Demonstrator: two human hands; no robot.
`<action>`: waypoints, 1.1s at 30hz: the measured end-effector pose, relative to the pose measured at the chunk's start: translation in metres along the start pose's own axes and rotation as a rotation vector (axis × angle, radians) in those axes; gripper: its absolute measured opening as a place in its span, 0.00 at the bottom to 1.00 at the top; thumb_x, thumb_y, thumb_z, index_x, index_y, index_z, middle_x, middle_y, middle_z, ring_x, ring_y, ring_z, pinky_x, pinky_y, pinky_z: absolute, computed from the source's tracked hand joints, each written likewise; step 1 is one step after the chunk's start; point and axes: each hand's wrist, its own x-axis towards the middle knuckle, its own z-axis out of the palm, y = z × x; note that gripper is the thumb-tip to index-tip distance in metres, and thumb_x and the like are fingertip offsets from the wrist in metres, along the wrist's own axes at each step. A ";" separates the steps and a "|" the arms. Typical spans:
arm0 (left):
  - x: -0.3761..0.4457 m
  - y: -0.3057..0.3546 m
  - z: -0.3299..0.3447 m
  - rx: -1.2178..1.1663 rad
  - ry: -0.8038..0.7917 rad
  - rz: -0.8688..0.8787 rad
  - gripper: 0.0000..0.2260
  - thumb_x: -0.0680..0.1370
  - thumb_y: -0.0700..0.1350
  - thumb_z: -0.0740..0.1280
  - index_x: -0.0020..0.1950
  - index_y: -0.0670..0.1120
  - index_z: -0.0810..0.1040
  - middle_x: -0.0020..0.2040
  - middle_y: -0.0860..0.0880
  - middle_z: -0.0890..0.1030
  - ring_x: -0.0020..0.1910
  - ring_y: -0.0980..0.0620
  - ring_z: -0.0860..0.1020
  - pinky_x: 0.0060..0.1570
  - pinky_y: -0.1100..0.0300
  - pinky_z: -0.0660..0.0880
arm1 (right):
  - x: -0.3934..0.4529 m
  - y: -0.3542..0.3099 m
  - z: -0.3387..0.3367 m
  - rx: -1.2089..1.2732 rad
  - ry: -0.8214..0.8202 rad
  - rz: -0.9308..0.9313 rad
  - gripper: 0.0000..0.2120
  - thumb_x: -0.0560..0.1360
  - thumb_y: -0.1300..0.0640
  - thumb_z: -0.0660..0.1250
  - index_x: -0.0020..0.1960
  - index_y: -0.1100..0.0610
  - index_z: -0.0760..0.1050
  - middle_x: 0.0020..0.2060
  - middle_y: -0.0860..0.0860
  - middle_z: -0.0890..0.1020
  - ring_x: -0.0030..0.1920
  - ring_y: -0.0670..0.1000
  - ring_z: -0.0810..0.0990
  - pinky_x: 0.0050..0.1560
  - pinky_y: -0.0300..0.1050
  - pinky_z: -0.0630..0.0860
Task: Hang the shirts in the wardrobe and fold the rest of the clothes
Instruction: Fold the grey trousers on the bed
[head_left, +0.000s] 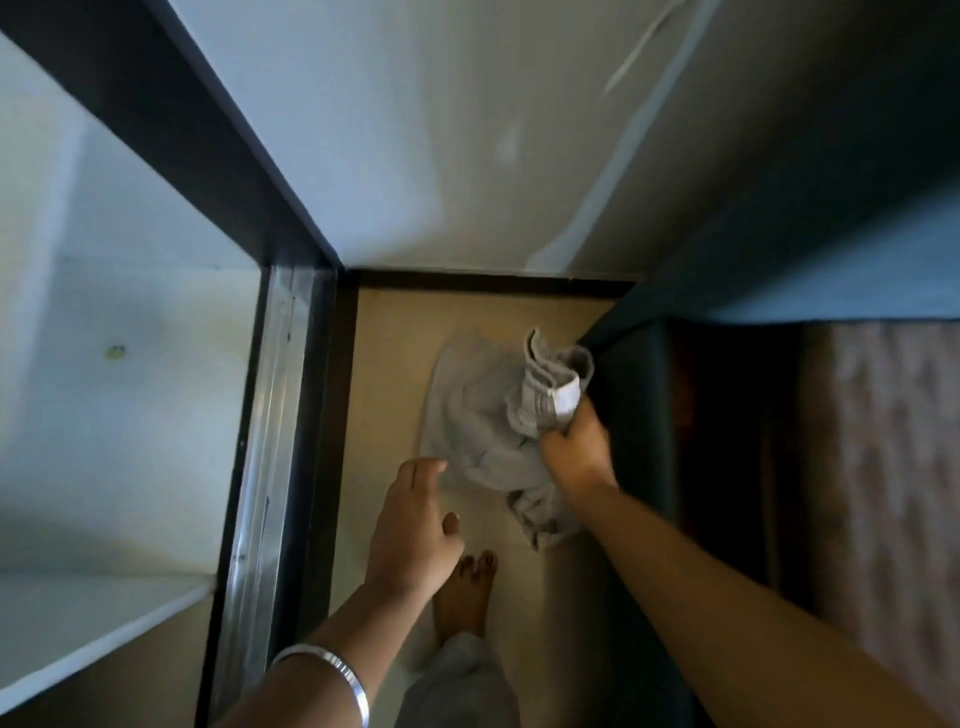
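The person looks straight down at a beige floor (395, 364) between a wardrobe (130, 364) on the left and a dark teal bed edge (644, 395) on the right. The right hand (576, 447) grips a bunched grey garment (483, 415), fingers curled round the cloth near its ribbed waistband (545, 384), which stands up just beside the bed corner. The rest of the garment hangs and spreads below the hand over the floor, and a crumpled end trails down under the right wrist. The left hand (415, 525) is spread, fingers straight and close together, thumb apart, its fingertips right at the garment's lower left edge; contact cannot be told. A silver bangle (332, 670) circles the left wrist. A bare foot (467, 592) stands on the floor beneath the left hand, with a grey trouser leg above it. The wardrobe shows white inner walls, a white shelf (78, 623) and a dark frame with a metal track (270, 441). A patterned bedcover (883, 467) lies at far right.
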 end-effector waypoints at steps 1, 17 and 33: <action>-0.006 0.011 -0.010 0.003 0.028 0.038 0.28 0.74 0.41 0.71 0.72 0.49 0.64 0.70 0.52 0.66 0.66 0.52 0.71 0.60 0.60 0.75 | -0.017 -0.011 -0.008 0.059 -0.001 -0.011 0.19 0.74 0.61 0.63 0.65 0.56 0.72 0.56 0.55 0.79 0.58 0.55 0.77 0.60 0.49 0.74; -0.294 0.406 -0.326 -0.057 -0.144 0.952 0.18 0.67 0.48 0.70 0.57 0.50 0.79 0.56 0.51 0.82 0.57 0.54 0.79 0.55 0.57 0.76 | -0.443 -0.209 -0.429 0.498 -0.212 -0.612 0.25 0.58 0.63 0.65 0.55 0.60 0.76 0.46 0.55 0.82 0.49 0.54 0.79 0.42 0.41 0.76; -0.564 0.732 -0.407 -0.138 -0.223 1.962 0.08 0.65 0.32 0.62 0.42 0.35 0.77 0.38 0.45 0.78 0.40 0.56 0.75 0.41 0.59 0.74 | -0.665 -0.220 -0.767 0.249 0.297 -0.831 0.16 0.70 0.66 0.63 0.57 0.58 0.75 0.47 0.50 0.83 0.48 0.48 0.81 0.52 0.43 0.79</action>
